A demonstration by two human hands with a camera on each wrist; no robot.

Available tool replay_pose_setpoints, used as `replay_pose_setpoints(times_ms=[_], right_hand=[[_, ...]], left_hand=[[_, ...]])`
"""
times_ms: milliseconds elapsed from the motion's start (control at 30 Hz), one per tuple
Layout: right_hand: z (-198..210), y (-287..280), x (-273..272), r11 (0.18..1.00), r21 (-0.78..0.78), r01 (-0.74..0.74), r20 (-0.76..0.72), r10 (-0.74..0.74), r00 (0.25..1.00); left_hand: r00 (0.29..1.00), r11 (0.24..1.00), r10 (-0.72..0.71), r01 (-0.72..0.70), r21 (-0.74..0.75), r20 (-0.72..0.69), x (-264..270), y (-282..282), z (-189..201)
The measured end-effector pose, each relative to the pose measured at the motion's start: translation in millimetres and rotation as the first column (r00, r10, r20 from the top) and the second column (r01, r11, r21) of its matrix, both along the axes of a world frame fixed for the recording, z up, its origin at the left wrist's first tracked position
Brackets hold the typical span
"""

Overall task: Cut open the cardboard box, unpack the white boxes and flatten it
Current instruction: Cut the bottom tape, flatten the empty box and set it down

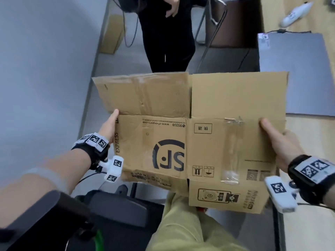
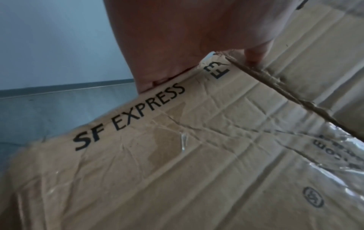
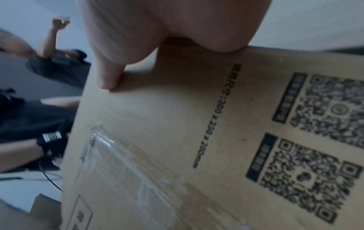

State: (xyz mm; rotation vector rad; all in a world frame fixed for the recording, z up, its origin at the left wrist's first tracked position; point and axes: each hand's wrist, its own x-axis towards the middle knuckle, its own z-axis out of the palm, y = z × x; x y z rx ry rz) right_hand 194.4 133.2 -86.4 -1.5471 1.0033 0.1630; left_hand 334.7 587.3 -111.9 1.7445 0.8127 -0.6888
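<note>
The brown cardboard box (image 1: 195, 134) is flattened into a sheet with an SF Express logo and strips of clear tape, held up in front of me above my legs. My left hand (image 1: 110, 124) pinches its left edge, thumb on top, the other fingers hidden behind. My right hand (image 1: 275, 140) pinches the right edge the same way. In the left wrist view the left hand (image 2: 197, 40) sits on the printed edge of the box (image 2: 197, 155). The right wrist view shows the thumb (image 3: 108, 73) pressed on the box (image 3: 187, 140) near QR codes. No white boxes are in view.
A person in black (image 1: 166, 33) stands just beyond the box. A grey laptop (image 1: 297, 73) lies on the light wooden table (image 1: 311, 142) at right. A brown carton (image 1: 112, 33) stands by the wall at left. A dark chair (image 1: 116, 207) sits below my arms.
</note>
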Motion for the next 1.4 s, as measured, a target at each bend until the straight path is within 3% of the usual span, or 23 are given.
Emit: replay_pose_setpoints(times_ms=[233,367,567,667,700,767,833,867,933,1000,1033,1133,1233,1333,1400], right_hand=[[-39,64,83,0.974,-0.098,-0.202,0.005,0.204,0.979],[-47,106,128,0.915,-0.131,-0.382,0.022,0.388,0.922],[-65,134,214,0.824,-0.266,-0.501,-0.116,0.489,0.865],[-130,108,287,0.770,-0.345,-0.537,-0.182,0.507,0.843],[-179,81,329,0.758,-0.317,-0.570,-0.212,0.529,0.822],[-211,96,371,0.734,-0.263,-0.626,-0.254,0.574,0.779],[-218,136,392,0.730,-0.239,-0.641,-0.155,0.622,0.767],[-212,172,395,0.690,-0.215,-0.691,-0.093,0.690,0.718],[-147,268,370,0.627,-0.275,-0.729,-0.075,0.742,0.666],[-135,309,373,0.611,-0.289,-0.737,-0.002,0.769,0.639],[-133,326,381,0.567,-0.256,-0.783,0.011,0.811,0.584],[-130,367,397,0.515,-0.249,-0.820,-0.014,0.845,0.535],[-126,401,410,0.389,-0.335,-0.858,-0.082,0.895,0.438],[-130,434,428,0.354,-0.363,-0.862,-0.105,0.904,0.415],[-141,454,445,0.350,-0.374,-0.859,-0.075,0.911,0.405]], left_hand=[[0.986,0.985,0.166,-0.167,-0.030,-0.030,-10,64,-35],[0.970,0.971,0.232,-0.235,-0.051,-0.066,-34,113,-61],[0.959,0.960,0.277,-0.275,0.043,-0.059,-71,164,-80],[0.976,0.959,0.215,-0.202,0.199,-0.044,-87,174,-76],[0.972,0.953,0.230,-0.218,0.213,-0.037,-91,178,-77],[0.957,0.935,0.290,-0.281,0.214,-0.013,-95,188,-83],[0.928,0.910,0.372,-0.369,0.191,0.017,-96,195,-82],[0.901,0.882,0.433,-0.432,0.190,0.038,-96,202,-80],[0.827,0.808,0.557,-0.560,0.183,0.074,-97,215,-77],[0.762,0.741,0.643,-0.645,0.185,0.082,-101,225,-77],[0.715,0.695,0.695,-0.696,0.179,0.082,-103,231,-79],[0.583,0.570,0.810,-0.807,0.154,0.059,-104,242,-79],[0.558,0.541,0.828,-0.819,0.191,0.050,-104,253,-81],[0.534,0.518,0.844,-0.834,0.192,0.041,-103,267,-88],[0.482,0.470,0.875,-0.869,0.155,0.045,-98,280,-91]])
